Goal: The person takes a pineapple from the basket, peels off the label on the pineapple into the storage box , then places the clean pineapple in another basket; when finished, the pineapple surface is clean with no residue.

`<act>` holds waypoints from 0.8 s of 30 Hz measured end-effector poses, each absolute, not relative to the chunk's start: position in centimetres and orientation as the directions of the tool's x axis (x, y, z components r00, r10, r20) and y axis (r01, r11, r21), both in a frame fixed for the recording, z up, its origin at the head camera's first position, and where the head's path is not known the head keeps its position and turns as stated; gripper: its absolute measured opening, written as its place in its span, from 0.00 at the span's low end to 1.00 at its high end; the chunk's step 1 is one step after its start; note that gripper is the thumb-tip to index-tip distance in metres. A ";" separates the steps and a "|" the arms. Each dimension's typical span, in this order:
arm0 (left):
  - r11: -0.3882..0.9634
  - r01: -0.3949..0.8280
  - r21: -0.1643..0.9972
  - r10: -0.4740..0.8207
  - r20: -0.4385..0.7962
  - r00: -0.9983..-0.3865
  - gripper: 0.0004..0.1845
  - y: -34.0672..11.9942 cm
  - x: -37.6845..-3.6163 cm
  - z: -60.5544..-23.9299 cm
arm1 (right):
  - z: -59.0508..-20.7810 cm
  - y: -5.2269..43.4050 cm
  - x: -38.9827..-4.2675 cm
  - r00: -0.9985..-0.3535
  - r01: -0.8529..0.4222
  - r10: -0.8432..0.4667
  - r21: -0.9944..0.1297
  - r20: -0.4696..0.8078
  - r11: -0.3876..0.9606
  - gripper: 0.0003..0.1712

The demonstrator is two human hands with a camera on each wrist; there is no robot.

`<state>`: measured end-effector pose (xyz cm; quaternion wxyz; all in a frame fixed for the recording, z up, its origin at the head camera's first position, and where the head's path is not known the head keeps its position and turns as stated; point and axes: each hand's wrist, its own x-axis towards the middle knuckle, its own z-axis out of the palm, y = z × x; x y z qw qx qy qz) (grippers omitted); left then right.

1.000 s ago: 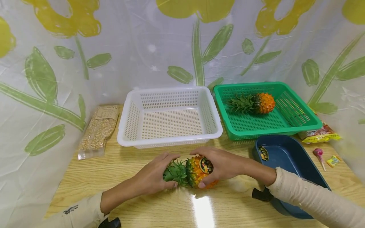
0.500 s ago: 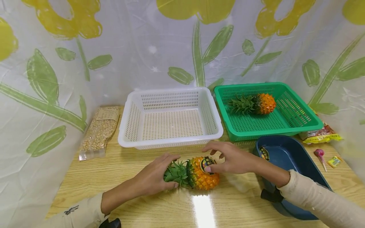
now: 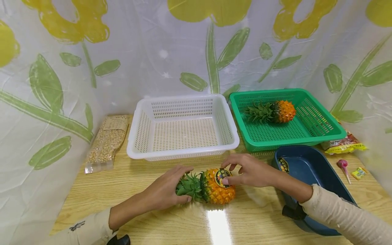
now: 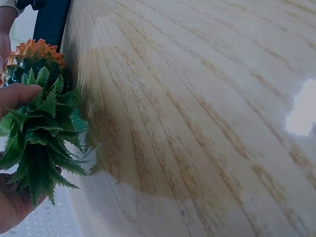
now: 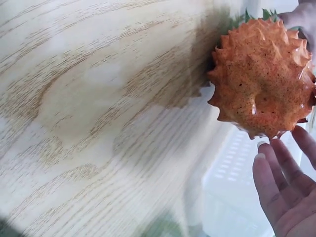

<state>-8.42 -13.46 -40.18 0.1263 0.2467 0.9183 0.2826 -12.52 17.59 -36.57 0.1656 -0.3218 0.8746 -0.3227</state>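
A pineapple [image 3: 218,196] lies on its side on the wooden table, orange body to the right, green crown to the left. My left hand [image 3: 165,189] grips the crown between thumb and fingers; the left wrist view shows the leaves [image 4: 42,128] in that grip. A round dark label [image 3: 219,176] sits on the body. At its right side is my right hand [image 3: 251,172], thumb tip on the label and forefinger near its upper edge. Seen from the right wrist, the other fingers stretch loosely beside the fruit's base [image 5: 261,79]; the thumb is hidden there.
Behind the hands stands a white basket [image 3: 183,152]. A green basket [image 3: 294,140] holds another pineapple [image 3: 284,111]. Right: a blue tray [image 3: 309,170] with a similar label [image 3: 283,165], lollipop [image 3: 342,164], wrapped candy [image 3: 358,173], snack bag [image 3: 346,144]. Left: corn kernels bag [image 3: 105,143].
My right hand has let go of the pineapple's body and drawn back slightly right, uncovering the label, with its fingertips now at the label. The left hand keeps its grip on the crown.
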 end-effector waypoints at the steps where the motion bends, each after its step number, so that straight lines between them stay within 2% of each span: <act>1: 0.717 0.383 0.583 0.526 -0.091 -0.846 0.48 -13.5 -8.4 -40.2 | -36.6 17.6 -12.5 -0.739 -0.454 -0.668 -0.673 -0.082 0.584 0.29; 10: 0.714 0.392 0.580 0.530 -0.081 -0.844 0.48 -13.5 -8.4 -40.3 | -36.3 17.6 -12.4 -0.749 -0.463 -0.661 -0.675 -0.049 0.575 0.28; 24: 0.716 0.385 0.583 0.526 -0.088 -0.846 0.47 -13.6 -8.4 -40.5 | -36.1 17.5 -11.9 -0.742 -0.512 -0.668 -0.695 0.061 0.505 0.12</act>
